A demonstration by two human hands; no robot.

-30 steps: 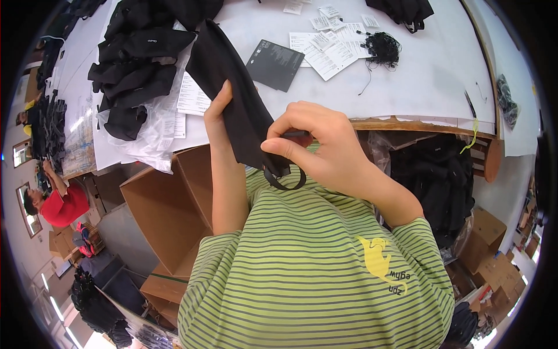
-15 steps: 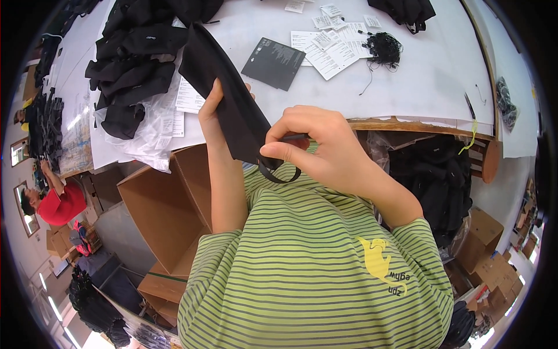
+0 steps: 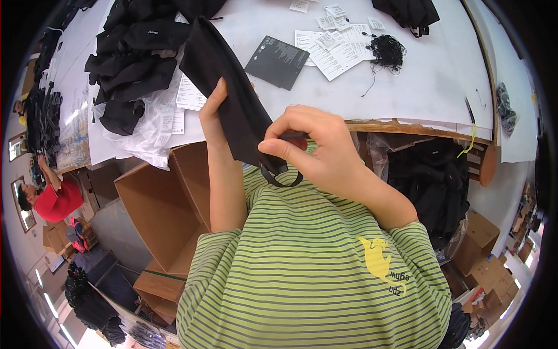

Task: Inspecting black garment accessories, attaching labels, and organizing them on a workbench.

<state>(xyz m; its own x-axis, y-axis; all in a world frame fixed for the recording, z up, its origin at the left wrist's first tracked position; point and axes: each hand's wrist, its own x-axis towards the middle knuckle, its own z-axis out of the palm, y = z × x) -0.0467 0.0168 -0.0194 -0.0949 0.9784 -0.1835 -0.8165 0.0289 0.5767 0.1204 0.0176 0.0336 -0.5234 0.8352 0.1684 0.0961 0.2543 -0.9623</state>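
A long, narrow black fabric pouch slants over the table's near edge, its lower end close to my chest. My left hand grips it along the middle, thumb on top and most fingers hidden behind. At the lower right edge, my right hand is closed, thumb and forefinger pinching the fabric; what lies inside the curled fingers is partly hidden. Just below that pinch hangs a black strap loop from the pouch's end.
Several black pouches lie heaped at left by a clear plastic bag. Beyond my hands are a dark card, white printed tags and tangled black cords. An open carton stands below; a red-shirted person is far left.
The pouch and both hands keep nearly the same pose. The whole view has shifted slightly, and the strap loop sits a touch lower.
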